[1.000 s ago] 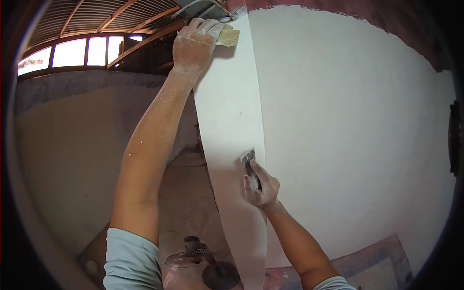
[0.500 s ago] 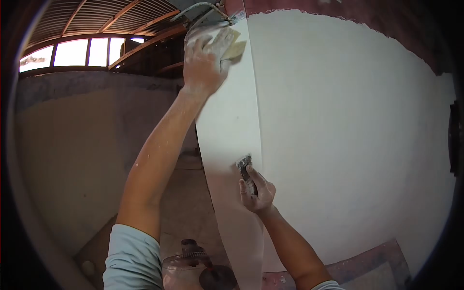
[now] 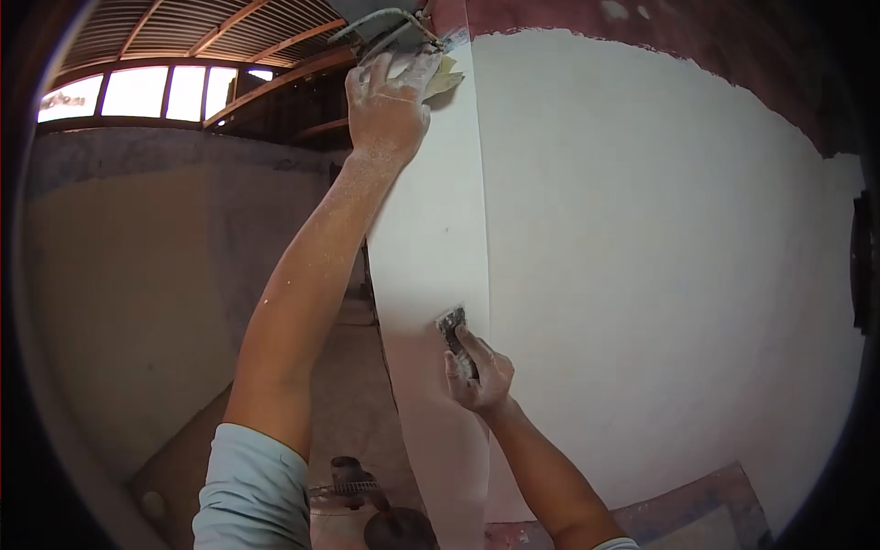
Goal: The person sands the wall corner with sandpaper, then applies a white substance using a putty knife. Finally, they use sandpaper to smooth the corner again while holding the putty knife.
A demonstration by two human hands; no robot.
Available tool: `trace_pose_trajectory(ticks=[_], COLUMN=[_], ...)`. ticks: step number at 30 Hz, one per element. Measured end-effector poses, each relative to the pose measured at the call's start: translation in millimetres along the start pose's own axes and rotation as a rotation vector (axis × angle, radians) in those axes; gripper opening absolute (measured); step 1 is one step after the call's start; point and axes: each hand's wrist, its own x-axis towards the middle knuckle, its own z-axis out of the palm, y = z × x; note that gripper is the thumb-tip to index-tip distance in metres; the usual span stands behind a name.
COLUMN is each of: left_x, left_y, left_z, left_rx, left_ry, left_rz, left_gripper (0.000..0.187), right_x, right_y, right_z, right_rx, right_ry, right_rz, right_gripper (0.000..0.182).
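Observation:
High on a narrow white wall face, my left hand presses a folded yellowish piece of sandpaper flat near the top. Its dusty fingers spread over the sheet, and a loose flap sticks out to the right. Lower down, my right hand grips a putty knife with a dark, plaster-caked blade pointing up and left. The blade overlaps the narrow face in this view, and the fingers hide much of the handle. White dust coats both hands.
A broad white wall extends right of the corner, with rough reddish paint above. Cables hang over my left hand. Below left stands a fan on the floor. A dark object sits at the far right.
My left hand has slid slightly up the narrow face with the sandpaper. My right hand and the putty knife have shifted a little down and left in view.

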Motion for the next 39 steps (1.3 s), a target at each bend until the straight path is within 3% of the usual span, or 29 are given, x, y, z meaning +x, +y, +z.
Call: trace_pose_trajectory(ticks=[3, 8, 9, 10, 12, 17, 19, 23, 26, 29, 32, 35, 39], left_x=[-30.5, -12.5, -2.5, -5.2, -25.7, -13.7, -8.5, -36.8, -6.8, -24.4, -35.7, -10.4, -29.8], left_y=[3.5, -4.9, 3.1, 1.7, 2.8, -4.6, -1.0, -13.2, -14.6, -8.0, -33.8, -39.8, -36.3], left_z=[2.7, 3.7, 2.1, 2.2, 2.6, 7.1, -10.9, -2.0, -6.7, -8.7, 7.0, 0.3, 0.3], left_rx=[-0.139, 0.025, 0.326, 0.325, -0.047, -0.031, 0.060, 0.029, 0.095, 0.000, 0.024, 0.168, 0.048], left_ry=[0.116, 0.116, -0.153, -0.151, 0.103, 0.112, -0.058, 0.113, 0.018, -0.006, 0.198, 0.064, 0.056], left_rz=[0.120, 0.170, 0.073, 0.071, 0.058, 0.008, -0.080, -0.013, -0.123, -0.147, 0.019, -0.101, -0.087], left_gripper=[0.068, 0.069, 0.066, 0.066, 0.063, 0.064, 0.064, 0.060, 0.057, 0.064, 0.061, 0.055, 0.056], right_x=[1.8, -0.7, -0.1, 1.7, 1.2, 3.5, 4.3, 7.2, 4.6, 1.9, -1.2, -1.5, 7.1], right_y=[-1.4, -0.1, 1.7, 1.2, -1.9, 5.1, 2.2, 1.6, 6.5, -0.1, 2.3, 1.3, 3.1], right_z=[2.5, 4.2, 1.2, 2.8, 3.1, -1.0, -2.8, -8.9, -4.4, -6.9, -6.6, -2.1, -7.2], right_rx=[-0.049, -0.057, -0.053, -0.052, -0.044, -0.055, -0.053, -0.077, -0.043, -0.054, -0.071, -0.078, -0.049], right_ry=[0.037, 0.005, 0.018, 0.034, 0.038, 0.012, -0.009, -0.055, -0.029, -0.038, -0.060, -0.039, -0.031], right_rz=[-0.035, -0.032, -0.031, -0.036, -0.027, -0.063, -0.036, -0.033, -0.051, -0.013, -0.064, -0.057, -0.049], right_gripper=[0.058, 0.056, 0.056, 0.056, 0.055, 0.054, 0.054, 0.055, 0.056, 0.057, 0.056, 0.055, 0.054])
